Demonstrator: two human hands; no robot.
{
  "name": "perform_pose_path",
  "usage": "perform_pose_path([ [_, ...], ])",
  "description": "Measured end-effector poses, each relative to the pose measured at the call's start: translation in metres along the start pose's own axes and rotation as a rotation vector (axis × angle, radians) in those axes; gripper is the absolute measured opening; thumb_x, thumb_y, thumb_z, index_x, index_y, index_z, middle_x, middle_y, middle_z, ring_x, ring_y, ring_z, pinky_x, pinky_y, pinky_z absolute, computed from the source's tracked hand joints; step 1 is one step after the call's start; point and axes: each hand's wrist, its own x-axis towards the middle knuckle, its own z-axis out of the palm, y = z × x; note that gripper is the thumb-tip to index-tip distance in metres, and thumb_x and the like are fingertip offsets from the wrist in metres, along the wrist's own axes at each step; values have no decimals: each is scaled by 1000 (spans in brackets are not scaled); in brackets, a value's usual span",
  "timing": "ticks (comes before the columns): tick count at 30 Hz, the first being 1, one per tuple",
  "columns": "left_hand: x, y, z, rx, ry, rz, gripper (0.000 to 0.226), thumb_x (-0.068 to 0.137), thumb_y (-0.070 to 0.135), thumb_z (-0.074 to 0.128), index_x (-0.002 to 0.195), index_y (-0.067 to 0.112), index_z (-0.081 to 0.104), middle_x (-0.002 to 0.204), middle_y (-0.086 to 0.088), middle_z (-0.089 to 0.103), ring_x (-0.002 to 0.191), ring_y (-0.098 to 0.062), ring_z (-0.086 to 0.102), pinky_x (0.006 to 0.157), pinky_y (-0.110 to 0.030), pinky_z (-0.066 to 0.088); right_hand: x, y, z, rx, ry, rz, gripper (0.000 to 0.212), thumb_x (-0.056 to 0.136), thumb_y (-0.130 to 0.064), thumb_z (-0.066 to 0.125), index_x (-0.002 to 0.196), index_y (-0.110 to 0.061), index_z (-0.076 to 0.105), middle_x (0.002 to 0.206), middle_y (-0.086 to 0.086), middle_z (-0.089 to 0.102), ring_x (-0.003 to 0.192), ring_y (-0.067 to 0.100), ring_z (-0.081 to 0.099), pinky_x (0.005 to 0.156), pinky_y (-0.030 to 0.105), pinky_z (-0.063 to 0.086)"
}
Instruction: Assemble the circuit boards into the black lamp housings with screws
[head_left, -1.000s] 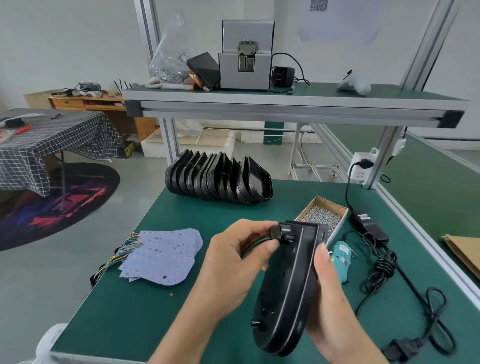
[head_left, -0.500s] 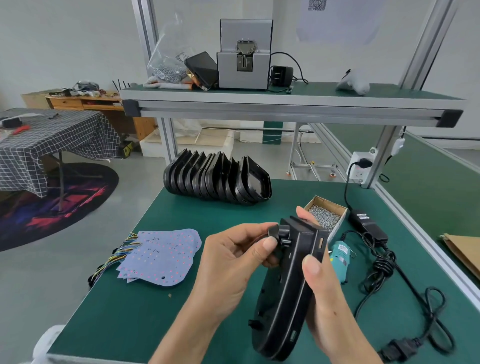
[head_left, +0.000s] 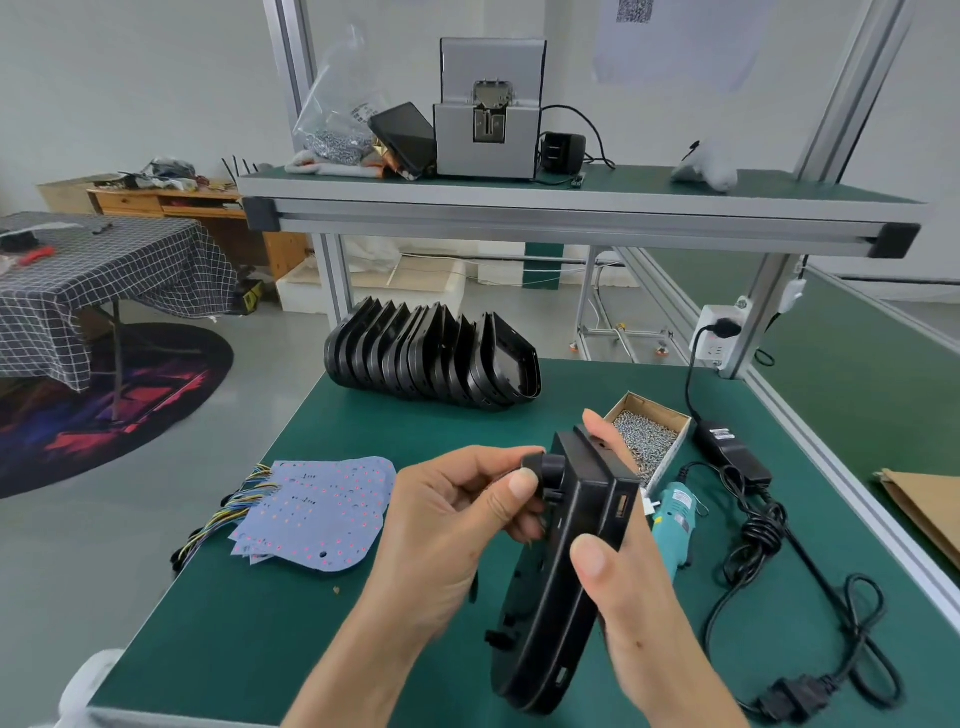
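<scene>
The black lamp housing (head_left: 558, 582) is what you have up off the green bench (head_left: 270, 639), held on edge between both hands so you look at its narrow side. Behind it, the row of spare housings (head_left: 431, 358) stands at the far edge, and the stack of circuit boards (head_left: 317, 512) with coloured wires lies to your left, well apart. The box of screws (head_left: 649, 439) sits just beyond the housing, with the teal screwdriver (head_left: 672, 517) beside it. Your right hand (head_left: 639, 613) wraps round the housing, thumb across the near edge and fingers behind. Your left hand (head_left: 457, 530) pinches the small round knob (head_left: 545, 467) on the housing's side between thumb and forefinger. I judge you are readying or inspecting the shell; whether a board sits inside, I cannot tell. Next, likely, lay it open side up and reach for a board.
</scene>
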Motion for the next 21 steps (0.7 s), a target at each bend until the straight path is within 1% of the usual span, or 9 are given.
perform_pose_path([
  [4,2,-2,-2,-3,2,-29,28,81,33,78,102,14,83,75,-16,74,59,-16,64,61,-23,53,-1,1,0,-18,-24,-25,97,78,-82,69,158,-54,21,145,-7,61,127,23,65,106,47,48],
  [6,2,-2,-3,-3,0,-35,28,81,32,78,101,13,83,74,-16,74,58,-16,64,60,-23,53,-1,1,0,-39,-27,-30,98,77,-83,68,157,-55,21,143,-11,61,128,20,64,103,35,53],
  [8,1,-1,-3,-3,2,-32,28,80,32,78,100,12,83,73,-17,73,57,-17,64,58,-23,52,-2,-2,1,-35,-37,-30,99,75,-85,68,157,-56,21,143,-13,60,129,15,63,103,21,50],
  [11,0,2,-2,31,13,6,22,81,28,79,98,15,84,72,-16,74,55,-16,64,57,-23,53,-1,-5,2,-15,-46,-58,97,77,-84,68,157,-56,22,144,-18,59,129,11,62,103,15,46],
  [14,-1,6,1,83,34,79,18,86,14,75,97,23,84,67,-9,74,54,-13,64,57,-20,53,-2,-3,1,3,-54,-61,93,82,-80,66,159,-54,20,144,-16,59,128,12,63,103,16,47],
  [16,-3,6,4,91,47,104,21,86,12,72,97,25,84,66,-7,73,53,-12,64,57,-19,53,-3,-2,3,6,-37,-77,93,82,-81,65,159,-53,20,145,-12,59,129,15,63,102,27,53],
  [18,-4,7,7,60,46,106,15,88,15,75,97,23,83,69,-7,73,55,-12,63,57,-20,53,0,-1,5,83,-15,-50,95,75,-83,70,156,-52,31,143,-6,62,125,20,66,102,41,52],
  [19,-5,6,10,41,49,99,12,88,19,76,97,22,82,72,-7,74,57,-12,63,57,-20,53,3,0,6,126,5,-31,97,72,-82,75,154,-48,36,140,-3,65,123,22,67,100,43,53],
  [21,-8,4,14,41,77,101,13,88,27,75,99,23,81,74,-6,74,60,-11,63,59,-19,53,7,2,8,165,36,15,115,65,-81,81,158,-32,35,138,6,67,126,30,66,103,50,54],
])
